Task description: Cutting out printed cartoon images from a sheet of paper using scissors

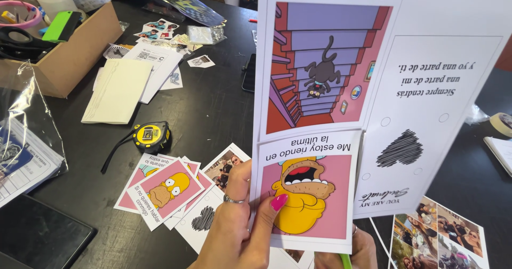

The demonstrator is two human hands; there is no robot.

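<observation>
My left hand (237,231) grips the lower left edge of a tall white folded card (426,98), thumb pressed on a small pink cartoon picture (306,191) stuck near its bottom. A larger cartoon picture of a cat on stairs (320,66) sits above it on the card. Only part of my right hand (362,250) shows, behind the card's bottom edge, supporting it. A scribbled black heart (404,148) marks the card's right panel. Loose cartoon cards (162,191) lie fanned on the black table (208,109) just left of my left hand.
A yellow and black tape measure (150,135) lies beside a cream envelope (117,90). A cardboard box (80,50) with scissors (18,41) stands at back left. Printed photos (437,237) lie at lower right, a tape roll (501,124) at far right, a dark tablet (37,234) at lower left.
</observation>
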